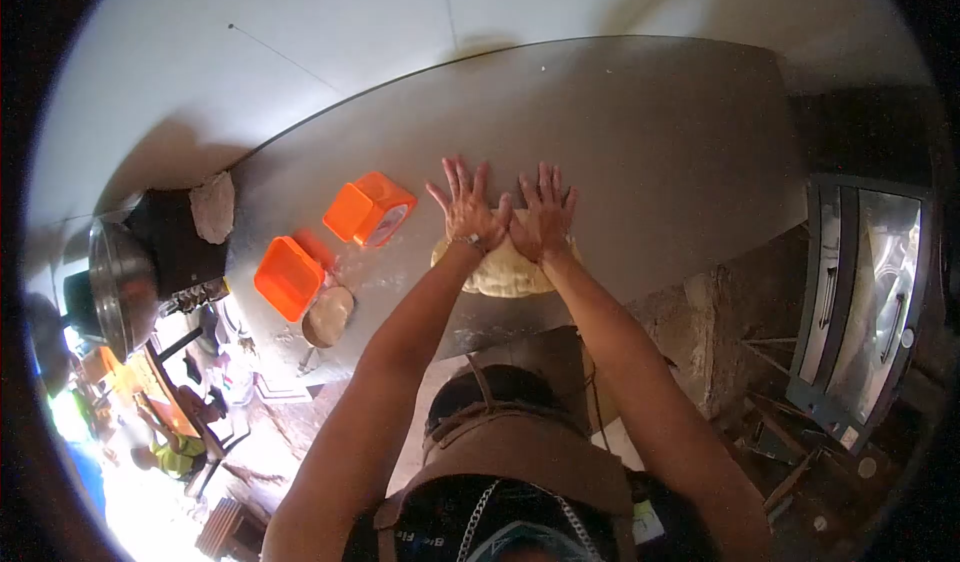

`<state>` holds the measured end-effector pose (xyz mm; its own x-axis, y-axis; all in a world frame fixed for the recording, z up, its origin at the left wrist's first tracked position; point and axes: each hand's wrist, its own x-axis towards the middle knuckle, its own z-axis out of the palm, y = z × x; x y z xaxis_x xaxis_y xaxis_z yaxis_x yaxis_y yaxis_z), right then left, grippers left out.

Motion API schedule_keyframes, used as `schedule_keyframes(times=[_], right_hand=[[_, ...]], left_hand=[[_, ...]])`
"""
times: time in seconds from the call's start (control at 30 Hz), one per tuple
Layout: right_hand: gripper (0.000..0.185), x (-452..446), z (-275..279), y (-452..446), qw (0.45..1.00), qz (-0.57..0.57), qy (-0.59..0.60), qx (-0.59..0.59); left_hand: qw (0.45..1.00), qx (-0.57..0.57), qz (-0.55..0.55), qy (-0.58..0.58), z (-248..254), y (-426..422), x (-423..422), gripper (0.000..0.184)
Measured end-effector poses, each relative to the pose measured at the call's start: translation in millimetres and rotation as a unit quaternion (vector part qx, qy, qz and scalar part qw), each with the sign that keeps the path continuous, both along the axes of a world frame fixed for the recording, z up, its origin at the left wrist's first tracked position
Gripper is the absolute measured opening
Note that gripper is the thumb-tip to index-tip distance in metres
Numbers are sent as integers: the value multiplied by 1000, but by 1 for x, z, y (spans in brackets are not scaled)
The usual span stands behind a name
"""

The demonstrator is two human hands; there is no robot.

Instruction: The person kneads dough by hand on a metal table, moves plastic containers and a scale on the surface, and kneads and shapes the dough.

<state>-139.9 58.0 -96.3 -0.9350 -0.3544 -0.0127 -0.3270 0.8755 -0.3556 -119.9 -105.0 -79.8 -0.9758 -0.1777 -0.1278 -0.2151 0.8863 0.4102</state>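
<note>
A pale lump of dough (505, 274) lies on the grey work table (660, 152), close to its front edge. My left hand (470, 207) presses on the dough's upper left part with the palm, its fingers spread and pointing away from me. Beside it my right hand (544, 212) lies on the upper right part in the same way, fingers apart. The two thumbs nearly meet in the middle. Both arms are stretched straight forward. The hands cover the far side of the dough.
To the left stand an orange container with a label (358, 212) and an open orange tub (288, 278). A round pan or scoop with a handle (328, 317) sits near the left front edge. A metal oven (858, 302) is at the right. A person in a yellow-green top (180, 452) is far left.
</note>
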Motion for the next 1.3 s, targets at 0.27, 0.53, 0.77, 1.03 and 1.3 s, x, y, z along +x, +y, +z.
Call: schedule_keyframes(times=[0.27,0.53,0.77,1.03,1.3], right_hand=[[65,26,12,13,996,9,64,54],[66,118,61,87,958,-42,-117,-257],[95,115,32,64,885,-279,-267,-261],[84,116,82,98,725,-276,-255,-577],[67,99,98,112,925,-210,20,-316]], left_hand=[[998,-65,0,9,-2,12,25,73],[979,156,19,127,25,-45,156,54],[910,352,216,24,-20,-23,165,53],[902,400,-15,161,186,38,149,48],[912,209,-320,146,104,57,167,42]])
